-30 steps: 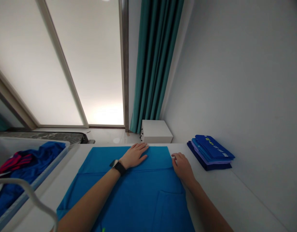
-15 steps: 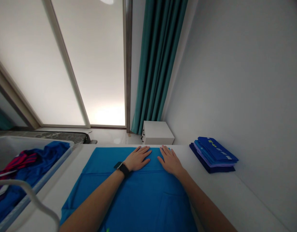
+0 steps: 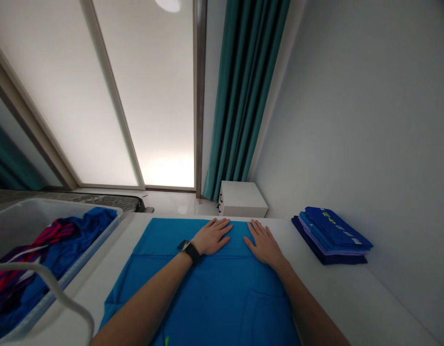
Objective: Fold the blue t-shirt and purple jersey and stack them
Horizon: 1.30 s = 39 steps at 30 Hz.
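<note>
A bright blue garment (image 3: 222, 288) lies flat on the white table (image 3: 351, 298), with a stitched pocket (image 3: 265, 317) near its lower right. A fold or seam crosses it just below my hands. My left hand (image 3: 212, 236), with a black watch (image 3: 188, 250) on the wrist, rests palm down on the garment near its far edge. My right hand (image 3: 264, 244) lies flat beside it, fingers spread. Neither hand grips the cloth. My forearms hide part of the garment.
A folded stack of blue and purple clothes (image 3: 332, 235) sits on the table at the right against the wall (image 3: 351, 120). A white basket (image 3: 88, 254) holding blue and red clothes stands at the left, with a white curved rail (image 3: 44, 274) in front of it.
My right hand has moved left from the garment's edge onto the cloth and flattened out. My left hand has barely moved. The whole view has drifted slightly.
</note>
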{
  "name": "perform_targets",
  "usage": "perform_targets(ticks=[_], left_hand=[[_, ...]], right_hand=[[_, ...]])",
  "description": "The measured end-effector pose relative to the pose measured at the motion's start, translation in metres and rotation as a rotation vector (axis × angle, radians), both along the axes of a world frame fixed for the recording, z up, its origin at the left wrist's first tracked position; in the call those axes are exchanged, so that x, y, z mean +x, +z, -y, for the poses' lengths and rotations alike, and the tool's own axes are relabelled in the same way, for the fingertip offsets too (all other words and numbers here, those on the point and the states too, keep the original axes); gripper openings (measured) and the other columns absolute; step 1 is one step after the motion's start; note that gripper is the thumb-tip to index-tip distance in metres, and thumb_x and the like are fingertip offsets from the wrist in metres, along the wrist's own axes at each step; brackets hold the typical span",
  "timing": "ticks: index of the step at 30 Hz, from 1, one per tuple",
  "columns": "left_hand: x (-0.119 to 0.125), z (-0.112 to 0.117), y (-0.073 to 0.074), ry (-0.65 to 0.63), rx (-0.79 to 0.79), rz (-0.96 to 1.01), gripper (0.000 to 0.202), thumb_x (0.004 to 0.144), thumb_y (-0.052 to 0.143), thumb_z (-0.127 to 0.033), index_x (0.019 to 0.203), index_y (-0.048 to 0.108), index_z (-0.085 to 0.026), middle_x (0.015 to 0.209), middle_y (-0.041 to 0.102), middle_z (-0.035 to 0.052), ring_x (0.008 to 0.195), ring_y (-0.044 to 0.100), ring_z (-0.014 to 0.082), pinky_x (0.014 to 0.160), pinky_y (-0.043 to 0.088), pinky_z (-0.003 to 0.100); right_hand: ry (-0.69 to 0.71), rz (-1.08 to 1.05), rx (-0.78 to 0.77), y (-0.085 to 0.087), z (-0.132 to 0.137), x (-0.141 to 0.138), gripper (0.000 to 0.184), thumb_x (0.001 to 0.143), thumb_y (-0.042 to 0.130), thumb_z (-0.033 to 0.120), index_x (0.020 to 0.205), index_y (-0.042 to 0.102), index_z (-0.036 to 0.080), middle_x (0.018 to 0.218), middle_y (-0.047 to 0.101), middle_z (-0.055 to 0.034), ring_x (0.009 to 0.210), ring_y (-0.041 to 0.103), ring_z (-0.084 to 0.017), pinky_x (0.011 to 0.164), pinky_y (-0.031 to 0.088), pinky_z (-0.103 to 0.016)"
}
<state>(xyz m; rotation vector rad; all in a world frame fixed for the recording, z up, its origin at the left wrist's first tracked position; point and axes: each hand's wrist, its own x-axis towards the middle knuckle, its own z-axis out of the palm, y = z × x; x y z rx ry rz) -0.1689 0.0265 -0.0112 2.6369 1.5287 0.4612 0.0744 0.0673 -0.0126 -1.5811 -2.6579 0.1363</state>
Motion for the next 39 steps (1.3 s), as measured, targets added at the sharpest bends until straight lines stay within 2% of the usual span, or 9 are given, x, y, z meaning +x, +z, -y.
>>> perform_targets(ticks=[4, 7, 15, 21, 25, 27, 30, 34, 39], left_hand=[[-0.004, 0.001, -0.001, 0.036, 0.011, -0.035, 0.054, 0.100, 0.026, -0.051, 0.147, 0.037, -0.026, 0.154, 0.036, 0.0054, 0.142, 0.030, 0.0202, 0.118, 0.015, 0.041], [-0.021, 0.009, 0.000, 0.073, -0.016, -0.075, 0.058, 0.101, 0.020, -0.053, 0.149, 0.033, -0.024, 0.155, 0.033, 0.0052, 0.144, 0.027, 0.0203, 0.118, 0.013, 0.041], [-0.111, 0.059, 0.008, 0.287, -0.079, -0.153, 0.059, 0.101, 0.019, -0.052, 0.151, 0.028, -0.023, 0.156, 0.029, 0.0054, 0.144, 0.025, 0.0215, 0.119, 0.006, 0.043], [-0.171, 0.085, 0.020, 0.492, -0.138, -0.202, 0.055, 0.100, 0.026, -0.044, 0.147, 0.037, -0.018, 0.153, 0.036, 0.0100, 0.142, 0.031, 0.0257, 0.117, 0.014, 0.049], [-0.200, 0.082, 0.030, 0.558, -0.133, -0.121, 0.044, 0.096, 0.034, -0.033, 0.131, 0.057, -0.020, 0.137, 0.055, 0.0117, 0.127, 0.049, 0.0279, 0.107, 0.036, 0.044], [-0.212, 0.074, 0.033, 0.554, -0.134, -0.087, 0.041, 0.094, 0.036, -0.029, 0.124, 0.062, -0.020, 0.127, 0.062, 0.0112, 0.119, 0.055, 0.0261, 0.102, 0.041, 0.039], [-0.223, 0.061, 0.036, 0.554, -0.155, -0.051, 0.040, 0.091, 0.039, -0.029, 0.118, 0.066, -0.021, 0.117, 0.065, 0.0103, 0.111, 0.060, 0.0240, 0.099, 0.043, 0.035], [-0.230, 0.048, 0.037, 0.551, -0.194, -0.006, 0.036, 0.088, 0.042, -0.032, 0.106, 0.071, -0.020, 0.110, 0.067, 0.0099, 0.105, 0.062, 0.0246, 0.095, 0.045, 0.033], [-0.231, 0.043, 0.040, 0.526, -0.235, 0.040, 0.031, 0.084, 0.047, -0.033, 0.094, 0.072, -0.019, 0.102, 0.066, 0.0098, 0.093, 0.063, 0.0233, 0.085, 0.048, 0.031]], right_hand=[[0.003, 0.016, -0.007, 0.001, -0.001, 0.000, 0.072, 0.095, 0.021, 0.058, 0.153, 0.020, 0.016, 0.160, 0.015, -0.0065, 0.147, 0.009, -0.022, 0.119, 0.005, -0.046], [0.012, 0.018, -0.006, 0.000, -0.002, 0.001, 0.072, 0.095, 0.019, 0.059, 0.153, 0.020, 0.017, 0.160, 0.015, -0.0062, 0.147, 0.010, -0.022, 0.119, 0.005, -0.046], [0.008, 0.020, 0.020, -0.010, -0.006, 0.003, 0.073, 0.095, 0.017, 0.059, 0.153, 0.021, 0.016, 0.160, 0.017, -0.0062, 0.147, 0.010, -0.023, 0.119, 0.007, -0.047], [0.010, 0.016, 0.036, -0.018, -0.010, 0.005, 0.072, 0.094, 0.020, 0.059, 0.153, 0.021, 0.018, 0.160, 0.018, -0.0059, 0.147, 0.012, -0.024, 0.118, 0.008, -0.048], [0.005, 0.014, 0.036, -0.025, -0.013, 0.007, 0.070, 0.095, 0.020, 0.057, 0.153, 0.022, 0.018, 0.160, 0.017, -0.0055, 0.147, 0.012, -0.024, 0.118, 0.010, -0.049], [0.008, -0.008, 0.015, -0.027, -0.019, 0.008, 0.068, 0.095, 0.021, 0.055, 0.152, 0.024, 0.020, 0.160, 0.019, -0.0055, 0.147, 0.014, -0.025, 0.117, 0.011, -0.051], [0.033, -0.106, -0.019, -0.023, -0.038, 0.014, 0.059, 0.096, 0.025, 0.046, 0.148, 0.036, 0.019, 0.155, 0.033, -0.0088, 0.143, 0.026, -0.026, 0.115, 0.021, -0.048], [0.024, -0.183, -0.007, -0.008, -0.071, 0.023, 0.050, 0.095, 0.026, 0.027, 0.133, 0.054, 0.012, 0.132, 0.056, -0.0165, 0.126, 0.048, -0.025, 0.108, 0.032, -0.040], [-0.004, -0.214, -0.038, 0.005, -0.092, 0.027, 0.032, 0.088, 0.041, 0.024, 0.100, 0.069, 0.014, 0.105, 0.064, -0.0133, 0.105, 0.056, -0.025, 0.096, 0.039, -0.037]])
